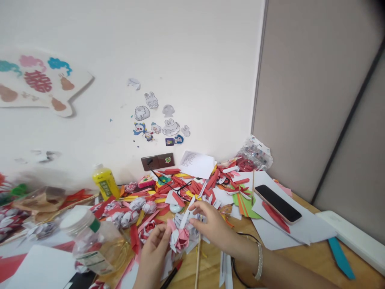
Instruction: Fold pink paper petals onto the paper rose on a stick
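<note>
A pink and white folded paper flower [182, 237] is at the lower middle, between my two hands. My left hand [157, 247] pinches the pink paper at the flower's left side. My right hand [207, 222] is above and right of it, thumb and forefinger around a white folded paper strip [187, 213] that rises from the flower. A thin wooden stick [197, 261] runs down from beneath the flower toward the front edge. Red and white paper roses [147, 230] lie just left of the flower.
Folded paper strips [195, 185] cover the table's back. At left stand a clear jar [96, 245] and a yellow bottle [106, 182]. A phone [278, 204] lies on white sheets at right. A black pen [172, 277] and cable [237, 273] are in front.
</note>
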A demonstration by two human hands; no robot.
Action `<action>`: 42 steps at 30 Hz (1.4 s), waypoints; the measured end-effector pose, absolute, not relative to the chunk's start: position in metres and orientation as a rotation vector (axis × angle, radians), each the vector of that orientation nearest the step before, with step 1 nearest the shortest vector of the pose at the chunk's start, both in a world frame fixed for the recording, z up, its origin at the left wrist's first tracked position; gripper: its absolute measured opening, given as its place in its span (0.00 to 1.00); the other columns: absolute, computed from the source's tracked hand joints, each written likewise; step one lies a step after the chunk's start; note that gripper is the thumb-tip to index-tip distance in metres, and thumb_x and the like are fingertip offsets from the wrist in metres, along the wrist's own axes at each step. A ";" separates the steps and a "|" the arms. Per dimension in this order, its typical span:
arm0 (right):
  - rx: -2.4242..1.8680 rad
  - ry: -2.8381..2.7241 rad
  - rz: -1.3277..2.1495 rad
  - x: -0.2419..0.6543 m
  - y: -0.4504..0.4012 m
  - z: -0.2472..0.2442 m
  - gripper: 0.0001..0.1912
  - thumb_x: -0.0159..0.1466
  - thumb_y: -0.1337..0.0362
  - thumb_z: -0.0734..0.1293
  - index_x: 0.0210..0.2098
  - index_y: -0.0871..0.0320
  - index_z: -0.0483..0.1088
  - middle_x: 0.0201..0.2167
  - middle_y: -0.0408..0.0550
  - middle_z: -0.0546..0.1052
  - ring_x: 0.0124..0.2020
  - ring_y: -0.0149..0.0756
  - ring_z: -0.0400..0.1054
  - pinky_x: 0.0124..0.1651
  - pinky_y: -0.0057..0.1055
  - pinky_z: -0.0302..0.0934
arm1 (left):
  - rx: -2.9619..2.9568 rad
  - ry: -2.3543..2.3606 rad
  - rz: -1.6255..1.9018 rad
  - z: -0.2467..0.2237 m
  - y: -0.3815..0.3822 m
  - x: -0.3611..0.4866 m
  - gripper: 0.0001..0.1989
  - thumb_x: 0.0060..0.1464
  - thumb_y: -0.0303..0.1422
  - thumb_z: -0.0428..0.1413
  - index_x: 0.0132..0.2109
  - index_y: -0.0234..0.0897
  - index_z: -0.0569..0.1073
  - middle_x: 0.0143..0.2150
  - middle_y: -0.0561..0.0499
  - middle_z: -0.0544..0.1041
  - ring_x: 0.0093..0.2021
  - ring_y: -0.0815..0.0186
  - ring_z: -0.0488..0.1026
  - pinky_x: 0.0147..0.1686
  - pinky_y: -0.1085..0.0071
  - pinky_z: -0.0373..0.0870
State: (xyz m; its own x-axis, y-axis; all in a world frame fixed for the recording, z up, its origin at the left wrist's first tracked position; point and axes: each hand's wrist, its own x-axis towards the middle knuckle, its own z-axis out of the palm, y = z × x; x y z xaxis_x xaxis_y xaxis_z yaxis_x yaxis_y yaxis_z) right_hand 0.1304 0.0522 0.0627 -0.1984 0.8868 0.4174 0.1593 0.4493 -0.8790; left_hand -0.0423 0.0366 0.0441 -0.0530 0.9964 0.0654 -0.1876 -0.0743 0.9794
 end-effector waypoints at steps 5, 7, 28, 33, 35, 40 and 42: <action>-0.827 -1.711 1.089 0.126 0.064 0.043 0.08 0.56 0.63 0.70 0.31 0.61 0.70 0.30 0.45 0.75 0.34 0.36 0.70 0.37 0.29 0.63 | 1.111 1.033 1.337 0.043 0.032 -0.036 0.19 0.37 0.47 0.64 0.32 0.39 0.72 0.27 0.55 0.77 0.29 0.65 0.73 0.30 0.71 0.69; -0.847 -1.704 1.078 0.127 0.063 0.044 0.08 0.56 0.63 0.70 0.32 0.61 0.71 0.31 0.45 0.75 0.34 0.36 0.70 0.38 0.28 0.63 | 1.133 1.030 1.333 0.044 0.028 -0.036 0.19 0.40 0.47 0.62 0.37 0.42 0.72 0.30 0.55 0.78 0.32 0.63 0.74 0.32 0.69 0.70; -0.959 -1.960 0.473 0.127 0.038 0.068 0.11 0.52 0.73 0.74 0.26 0.58 0.68 0.28 0.41 0.71 0.34 0.33 0.65 0.36 0.25 0.55 | 1.762 1.291 1.470 0.048 0.017 -0.042 0.03 0.44 0.31 0.60 0.27 0.44 0.80 0.36 0.45 0.80 0.39 0.53 0.75 0.42 0.62 0.68; -0.887 -1.987 0.457 0.127 0.038 0.068 0.12 0.52 0.72 0.75 0.25 0.58 0.66 0.25 0.40 0.69 0.32 0.33 0.64 0.34 0.25 0.53 | 1.837 1.279 1.505 0.048 0.012 -0.042 0.04 0.46 0.31 0.59 0.28 0.44 0.79 0.36 0.45 0.78 0.39 0.54 0.74 0.41 0.63 0.67; -0.875 -1.996 0.455 0.127 0.039 0.068 0.12 0.53 0.72 0.74 0.24 0.58 0.66 0.25 0.39 0.68 0.31 0.33 0.63 0.34 0.25 0.52 | 1.853 1.266 1.492 0.049 0.011 -0.042 0.04 0.46 0.31 0.58 0.27 0.44 0.78 0.35 0.45 0.77 0.39 0.54 0.73 0.40 0.64 0.66; -0.924 -2.058 0.675 0.129 0.044 0.063 0.12 0.55 0.72 0.72 0.22 0.59 0.64 0.22 0.38 0.64 0.28 0.30 0.60 0.33 0.25 0.51 | 1.858 1.220 1.299 0.054 0.018 -0.045 0.04 0.48 0.33 0.57 0.27 0.43 0.75 0.30 0.48 0.77 0.33 0.57 0.72 0.35 0.67 0.66; -0.934 -2.073 0.791 0.130 0.048 0.057 0.10 0.54 0.72 0.72 0.23 0.59 0.66 0.21 0.36 0.64 0.26 0.28 0.60 0.29 0.23 0.51 | 1.836 1.208 1.182 0.053 0.023 -0.046 0.05 0.48 0.35 0.57 0.27 0.41 0.75 0.27 0.50 0.77 0.31 0.58 0.72 0.32 0.69 0.66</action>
State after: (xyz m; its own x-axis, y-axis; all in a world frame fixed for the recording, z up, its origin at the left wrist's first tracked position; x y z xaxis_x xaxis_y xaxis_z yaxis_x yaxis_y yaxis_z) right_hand 0.1302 0.0479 0.0568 -0.4799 0.8024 0.3548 0.3621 0.5495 -0.7529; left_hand -0.0457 0.0235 0.0532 0.1752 0.9256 0.3356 0.3553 -0.3773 0.8552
